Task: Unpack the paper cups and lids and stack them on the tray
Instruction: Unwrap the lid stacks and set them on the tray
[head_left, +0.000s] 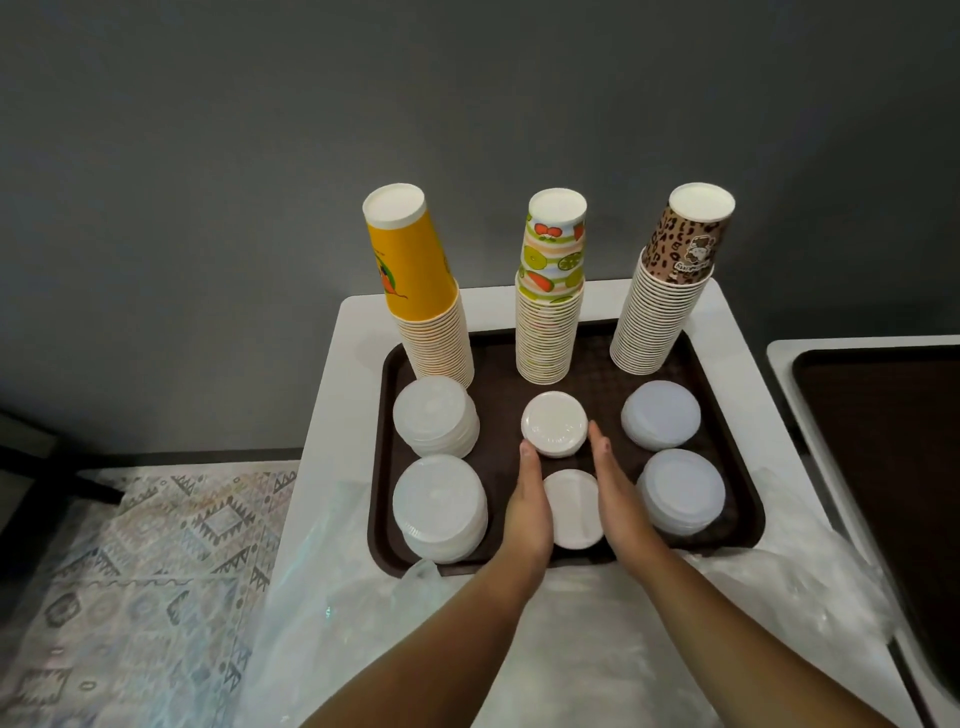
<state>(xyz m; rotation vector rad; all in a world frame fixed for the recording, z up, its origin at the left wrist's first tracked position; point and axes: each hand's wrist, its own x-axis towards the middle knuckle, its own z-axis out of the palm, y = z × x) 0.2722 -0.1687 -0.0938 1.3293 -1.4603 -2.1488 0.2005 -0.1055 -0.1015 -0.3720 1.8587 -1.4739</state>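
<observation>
On the dark brown tray (597, 358) stand three upside-down cup stacks: yellow (421, 291), fruit-printed (551, 291) and leopard-spotted (667, 291). In front sit six piles of white lids. The left hand (527, 499) and right hand (615, 488) lie flat with straight, open fingers, flanking the near middle lid pile (574, 512), fingertips reaching the pile behind (554, 423). Crumpled clear plastic wrap (571, 649) lies nearer.

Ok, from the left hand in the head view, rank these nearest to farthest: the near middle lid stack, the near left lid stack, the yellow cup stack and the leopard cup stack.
1. Near middle lid stack: right beside the left hand, on its inner side.
2. Near left lid stack: to its left on the tray.
3. Yellow cup stack: back left corner.
4. Leopard cup stack: back right corner.
</observation>
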